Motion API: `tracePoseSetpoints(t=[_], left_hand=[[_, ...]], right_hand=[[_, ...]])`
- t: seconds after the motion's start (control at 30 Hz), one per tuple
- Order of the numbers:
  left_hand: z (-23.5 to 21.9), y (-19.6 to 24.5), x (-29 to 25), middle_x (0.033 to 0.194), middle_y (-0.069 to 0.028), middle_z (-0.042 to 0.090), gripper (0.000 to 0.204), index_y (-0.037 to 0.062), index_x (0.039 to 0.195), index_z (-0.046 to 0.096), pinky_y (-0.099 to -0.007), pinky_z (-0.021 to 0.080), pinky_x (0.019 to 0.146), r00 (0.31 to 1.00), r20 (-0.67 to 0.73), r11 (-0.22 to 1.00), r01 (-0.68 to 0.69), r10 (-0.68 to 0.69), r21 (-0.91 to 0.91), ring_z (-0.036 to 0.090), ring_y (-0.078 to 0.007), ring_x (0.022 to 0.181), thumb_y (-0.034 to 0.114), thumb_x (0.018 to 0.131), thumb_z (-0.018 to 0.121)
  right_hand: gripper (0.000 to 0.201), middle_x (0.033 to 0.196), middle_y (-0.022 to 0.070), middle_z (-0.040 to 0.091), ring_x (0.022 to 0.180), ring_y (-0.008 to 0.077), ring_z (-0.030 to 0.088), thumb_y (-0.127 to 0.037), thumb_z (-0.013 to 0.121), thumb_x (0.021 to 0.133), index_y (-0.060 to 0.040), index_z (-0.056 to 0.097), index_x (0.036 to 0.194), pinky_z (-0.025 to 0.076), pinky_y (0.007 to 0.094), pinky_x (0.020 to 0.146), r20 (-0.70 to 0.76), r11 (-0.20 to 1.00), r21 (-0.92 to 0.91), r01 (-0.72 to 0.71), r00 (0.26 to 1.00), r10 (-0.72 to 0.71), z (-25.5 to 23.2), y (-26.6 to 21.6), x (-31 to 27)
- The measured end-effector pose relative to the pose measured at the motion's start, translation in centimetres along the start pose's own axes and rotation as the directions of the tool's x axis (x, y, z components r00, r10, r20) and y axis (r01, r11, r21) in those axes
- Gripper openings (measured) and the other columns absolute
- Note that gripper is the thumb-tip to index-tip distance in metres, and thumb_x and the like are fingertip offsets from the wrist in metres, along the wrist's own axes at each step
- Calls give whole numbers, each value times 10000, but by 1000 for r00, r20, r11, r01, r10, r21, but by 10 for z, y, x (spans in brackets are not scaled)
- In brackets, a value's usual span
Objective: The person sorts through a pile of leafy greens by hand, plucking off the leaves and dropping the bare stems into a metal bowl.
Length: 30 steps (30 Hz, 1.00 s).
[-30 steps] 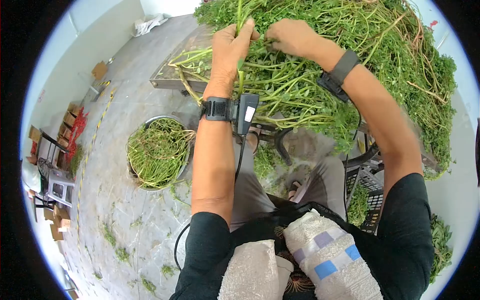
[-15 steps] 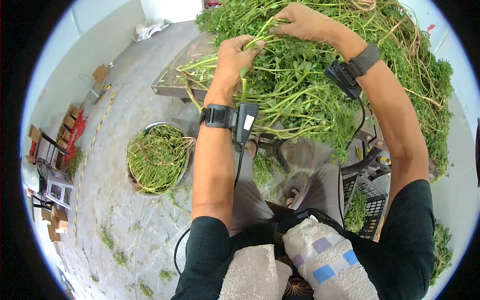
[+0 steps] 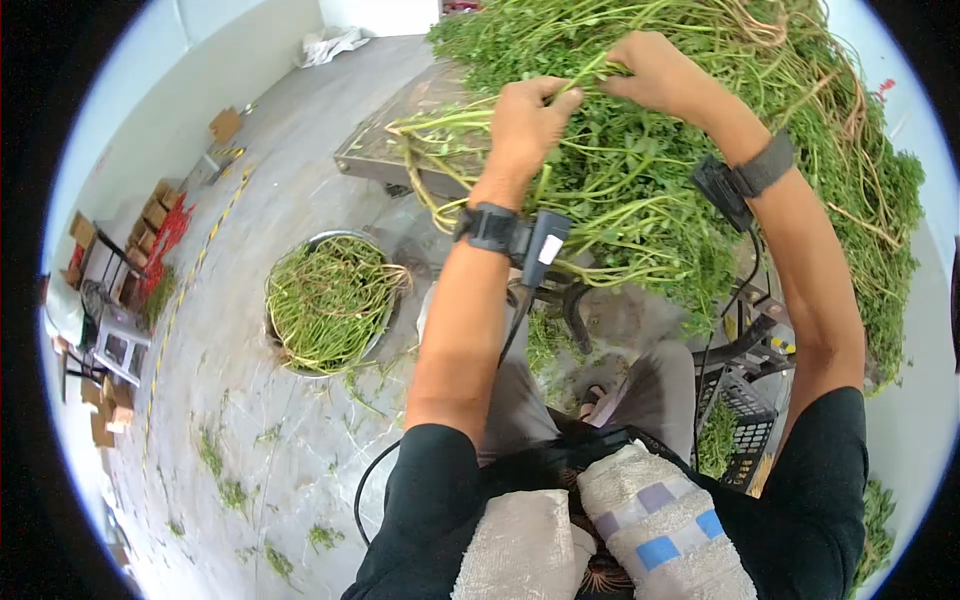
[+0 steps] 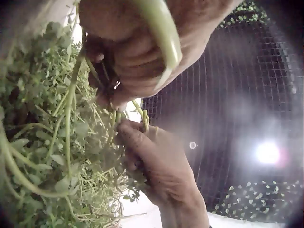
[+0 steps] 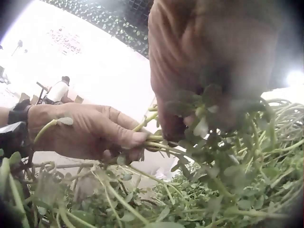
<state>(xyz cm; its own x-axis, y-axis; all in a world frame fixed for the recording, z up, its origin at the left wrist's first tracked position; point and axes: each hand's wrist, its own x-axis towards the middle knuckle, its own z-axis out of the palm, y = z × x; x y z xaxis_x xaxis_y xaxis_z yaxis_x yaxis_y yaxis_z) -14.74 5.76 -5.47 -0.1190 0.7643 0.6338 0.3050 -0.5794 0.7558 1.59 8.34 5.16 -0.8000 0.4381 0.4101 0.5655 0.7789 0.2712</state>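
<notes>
Both hands work over a big heap of leafy green plants (image 3: 640, 165), with thick pale stems and small rounded leaves like purslane. My left hand (image 3: 530, 125) pinches a small bunch of stems (image 5: 153, 142) between thumb and fingers. Just up and to the right, my right hand (image 3: 662, 75) grips the leafier part of the same bunch, its fingertips partly hidden by leaves in the right wrist view. In the left wrist view the two hands nearly meet at the stems. One loose stem (image 4: 161, 35) crosses in front of the left hand there.
The heap lies on a wooden table (image 3: 400, 150). On the floor to the left stands a round metal basin (image 3: 385, 335) filled with stems. A black plastic crate (image 3: 750, 435) with greens is by the right leg. Plant scraps (image 3: 232, 492) litter the floor.
My right hand has come up from the leaves to the stems that the left hand holds. The bunch, upright before, now slants up to the right. The whole view has shifted slightly.
</notes>
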Motion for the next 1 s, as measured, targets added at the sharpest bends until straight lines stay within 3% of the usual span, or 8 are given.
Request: tracePoseSetpoints(t=[0.27,0.37,0.43,0.47,0.57,0.67,0.83,1.0], left_hand=[[2,17,-7,791,-190,640,307,26,922,660,-431,459,701,994,-95,980,69,-51,188,611,-347,758,305,810,596],[-1,8,-1,804,-196,636,328,16,957,645,-424,455,701,995,-93,994,50,-40,102,602,-359,761,310,828,577],[2,4,3,781,-199,620,350,-7,959,624,-417,447,687,995,-99,998,10,-4,62,589,-363,752,316,839,562],[3,1,4,781,-199,620,350,-7,959,624,-417,447,687,996,-94,998,5,1,57,589,-363,752,316,839,562],[2,4,3,717,-193,590,345,-34,888,604,-402,434,647,997,-47,992,65,-61,108,564,-326,677,305,849,553],[4,0,3,642,-23,546,296,-15,800,609,-278,386,576,997,-80,1000,-15,15,1,454,-106,609,267,874,562],[-4,2,6,725,31,570,243,29,852,631,-227,365,592,999,-11,981,45,-48,-190,450,-58,653,263,887,578],[-4,3,10,736,31,575,232,21,860,644,-215,366,595,999,-34,938,3,-15,-347,460,-50,668,249,875,605]], right_hand=[[158,829,199,598,783,371,594,-134,557,796,12,597,839,491,449,679,-227,922,-237,-305,940,253,36,30,-16],[237,797,172,612,746,304,605,-219,556,850,10,609,879,481,419,654,-194,887,-109,-448,885,423,10,51,-28],[353,886,110,629,809,233,592,-286,551,887,-20,582,1116,468,366,718,97,684,402,-609,771,629,-11,36,-33],[353,886,110,629,809,233,592,-286,551,887,-20,582,1116,468,366,718,93,682,398,-613,767,635,-12,33,-35],[382,959,108,657,825,166,601,-320,598,853,-35,612,1108,470,331,726,-64,878,446,-173,973,224,-11,21,-35],[381,834,118,657,731,156,590,-317,646,812,-54,627,1086,466,339,679,74,920,283,-270,963,260,-2,9,-29],[445,743,189,621,705,336,606,-421,673,742,-80,653,1028,482,408,669,17,961,117,-249,968,249,3,11,-17],[487,736,172,622,743,337,607,-449,662,748,-51,645,1028,484,422,687,-115,990,11,-141,983,141,-3,4,-4]])
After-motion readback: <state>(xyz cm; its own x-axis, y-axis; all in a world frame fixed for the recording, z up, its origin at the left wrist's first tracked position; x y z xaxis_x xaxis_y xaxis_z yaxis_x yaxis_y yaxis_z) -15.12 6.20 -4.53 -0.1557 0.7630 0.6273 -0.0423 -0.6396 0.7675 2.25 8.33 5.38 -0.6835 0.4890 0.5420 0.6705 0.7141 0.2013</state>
